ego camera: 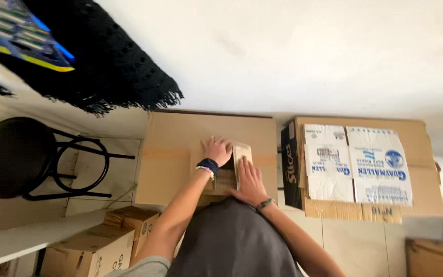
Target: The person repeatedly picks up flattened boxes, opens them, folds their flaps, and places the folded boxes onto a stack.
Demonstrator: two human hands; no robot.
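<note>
My left hand [216,150] lies flat on top of a large brown cardboard box [170,154] that stands against the white wall. My right hand [249,182] presses down beside it, on a small folded cardboard piece [242,154] that sits between both hands. A dark wristband and a bead bracelet circle my left wrist, and a thin band circles the right. My grey shirt hides the box's near edge.
A second cardboard box [421,169] with white printed flaps stands to the right. A black round stool [14,156] stands at left, under a black fringed cloth [108,66]. Two smaller boxes [98,246] sit low left. Another box corner [434,259] shows low right.
</note>
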